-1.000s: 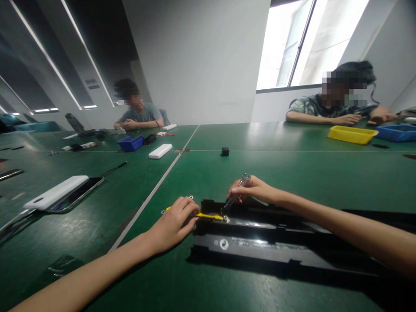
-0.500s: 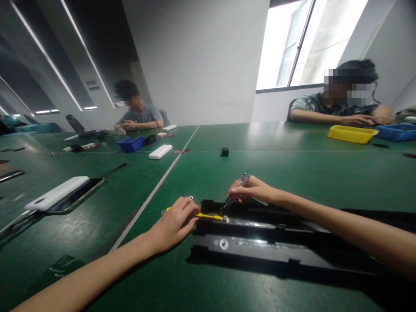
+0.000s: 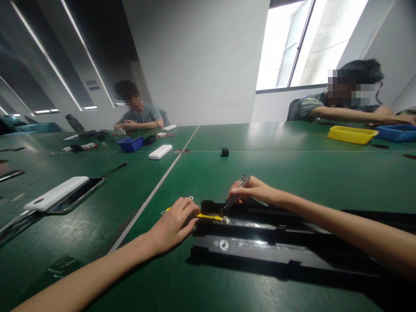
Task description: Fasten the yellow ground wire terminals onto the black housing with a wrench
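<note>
A long black plastic part [image 3: 279,242] lies on the green table [image 3: 292,173] in front of me. My right hand [image 3: 251,190] grips a small metal wrench [image 3: 234,196], whose lower end sits on a nut at the part's left end. My left hand [image 3: 173,221] rests at that end, fingers pressed on a yellow wire [image 3: 208,216] that runs to the nut. Small metal ring terminals [image 3: 164,212] lie beside the left hand.
A white power bank [image 3: 55,193] on a phone lies at the left, another white power bank [image 3: 160,151] farther back, a small black cube [image 3: 225,151] mid-table. A blue bin [image 3: 130,143], a yellow tray [image 3: 351,134] and a blue tray [image 3: 396,132] stand by two seated people.
My hands and the wrench have hardly moved. The person at the far right has leaned and stretched an arm to the right.
</note>
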The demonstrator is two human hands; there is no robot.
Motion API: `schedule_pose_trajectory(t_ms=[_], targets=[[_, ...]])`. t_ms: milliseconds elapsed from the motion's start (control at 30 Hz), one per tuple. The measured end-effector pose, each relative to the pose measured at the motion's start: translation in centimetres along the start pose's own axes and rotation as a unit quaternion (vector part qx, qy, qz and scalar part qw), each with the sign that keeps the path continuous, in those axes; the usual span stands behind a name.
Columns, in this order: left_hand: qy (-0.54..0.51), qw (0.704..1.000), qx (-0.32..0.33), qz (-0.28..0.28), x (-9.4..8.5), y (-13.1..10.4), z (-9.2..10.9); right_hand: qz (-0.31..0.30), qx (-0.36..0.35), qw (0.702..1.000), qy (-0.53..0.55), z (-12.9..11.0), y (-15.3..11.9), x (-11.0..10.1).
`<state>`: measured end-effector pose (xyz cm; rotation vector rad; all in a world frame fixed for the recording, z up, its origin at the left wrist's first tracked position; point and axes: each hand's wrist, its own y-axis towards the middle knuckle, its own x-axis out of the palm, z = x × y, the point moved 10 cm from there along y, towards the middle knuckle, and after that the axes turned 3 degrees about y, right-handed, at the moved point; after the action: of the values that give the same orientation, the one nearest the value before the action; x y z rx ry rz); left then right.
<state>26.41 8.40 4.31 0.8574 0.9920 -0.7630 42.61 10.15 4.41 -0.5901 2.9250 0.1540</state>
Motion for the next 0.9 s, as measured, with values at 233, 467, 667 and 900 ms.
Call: schedule_pose_trajectory(t_ms=[233, 467, 667, 900], targets=[[-0.002, 1.0, -0.001, -0.001, -0.03, -0.04, 0.01, 0.0, 0.0, 1.0, -0.004, -0.05, 0.01, 0.0], [-0.006, 1.0, -0.003, 0.001, -0.13, -0.15, 0.08, -0.004, 0.001, 1.0, -0.011, -0.16, -0.03, 0.08], [-0.004, 1.0, -0.003, -0.001, -0.16, -0.11, 0.1, -0.006, -0.003, 1.0, -0.007, -0.02, 0.11, 0.06], [0.003, 1.0, 0.0, -0.001, -0.08, -0.03, 0.15, -0.013, -0.004, 1.0, -0.007, 0.04, 0.09, 0.14]])
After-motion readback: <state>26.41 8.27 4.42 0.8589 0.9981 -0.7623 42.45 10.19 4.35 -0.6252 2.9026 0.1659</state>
